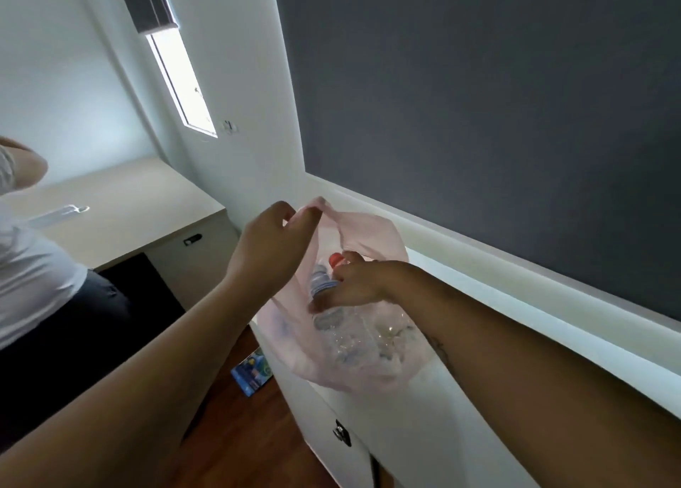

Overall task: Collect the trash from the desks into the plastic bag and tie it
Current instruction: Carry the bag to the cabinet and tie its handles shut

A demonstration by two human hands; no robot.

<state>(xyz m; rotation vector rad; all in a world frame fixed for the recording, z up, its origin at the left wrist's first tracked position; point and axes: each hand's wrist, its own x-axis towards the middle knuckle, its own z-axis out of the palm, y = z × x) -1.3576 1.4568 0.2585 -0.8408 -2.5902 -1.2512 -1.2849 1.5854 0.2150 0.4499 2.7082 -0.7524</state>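
Observation:
A thin pale pink plastic bag [372, 368] rests on the white desk [490, 406] in front of me, its mouth held up. My left hand [274, 240] pinches the bag's handle at its top edge. My right hand [359, 283] reaches into the bag's mouth and grips a clear plastic bottle [324, 285] with a blue label and a red cap. Crumpled clear bottles show through the bag's lower part.
A beige desk [121, 207] stands at the left with a clear plastic item [59, 213] lying on it. A person in a white shirt [29, 266] stands at the far left. A blue packet [252, 371] lies on the wooden floor.

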